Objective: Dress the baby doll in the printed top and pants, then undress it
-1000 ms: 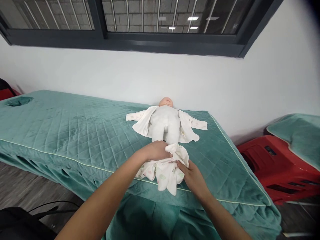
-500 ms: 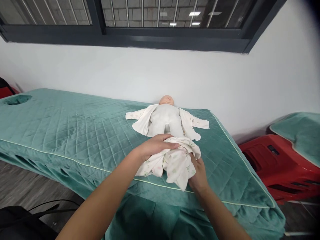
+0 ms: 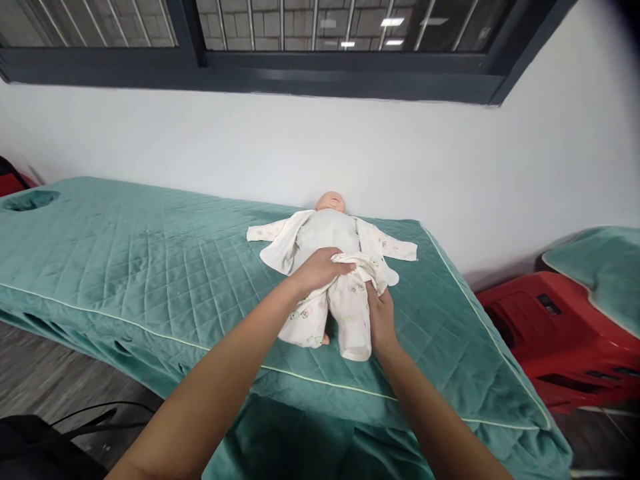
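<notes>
A baby doll (image 3: 327, 230) lies on its back on the green quilted bed, its head by the wall. Its white patterned jacket (image 3: 380, 241) is spread open beneath it, sleeves out to both sides. White printed baby pants (image 3: 350, 313) cover the doll's legs, with the waist bunched near its hips. My left hand (image 3: 323, 269) is closed on the waistband at the left. At the right side of the pants, my right hand (image 3: 381, 317) grips the fabric, its fingers partly hidden. A bit of the doll's foot (image 3: 326, 339) shows at the left leg opening.
The green bed (image 3: 150, 253) runs along the white wall under a barred window (image 3: 310, 73). A red plastic chair (image 3: 565, 333) with a green cushion (image 3: 600, 267) stands at the right. A black item with cables (image 3: 50, 440) is at the lower left.
Both hands have moved up toward the doll's hips, drawing the pants along its legs. The pant legs hang straighter, and the doll's lower body is now covered.
</notes>
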{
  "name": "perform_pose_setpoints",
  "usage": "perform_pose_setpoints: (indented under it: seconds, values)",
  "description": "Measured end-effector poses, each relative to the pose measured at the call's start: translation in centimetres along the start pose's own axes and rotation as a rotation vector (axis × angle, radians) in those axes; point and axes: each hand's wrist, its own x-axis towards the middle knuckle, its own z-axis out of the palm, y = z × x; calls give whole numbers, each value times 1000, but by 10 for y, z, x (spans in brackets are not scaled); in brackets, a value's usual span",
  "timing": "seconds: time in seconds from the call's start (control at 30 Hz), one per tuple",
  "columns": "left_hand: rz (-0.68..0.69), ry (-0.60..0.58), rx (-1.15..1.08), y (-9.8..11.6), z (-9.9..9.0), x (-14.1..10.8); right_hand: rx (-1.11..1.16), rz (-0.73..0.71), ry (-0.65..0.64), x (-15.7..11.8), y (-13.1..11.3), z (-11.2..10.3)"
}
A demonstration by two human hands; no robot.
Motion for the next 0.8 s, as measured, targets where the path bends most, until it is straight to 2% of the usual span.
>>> perform_pose_setpoints:
  seconds: [0.17,0.3,0.53,0.67,0.73,0.8]
  values:
    - [68,35,67,-1,-1,24,-75,-30,-18,18,4,1]
    - [72,35,95,0,-2,37,-44,-32,-23,32,7,4]
    - [116,71,132,6,-4,43,-28,-12,-19,50,16,6]
    - [81,-12,20,-4,-18,32,-73,24,-6,48,19,5]
    - [42,-96,-104,-13,-29,27,-134,49,18,43,18,5]
    - [-16,-174,-264,-25,-39,23,-192,15,9,37,12,4]
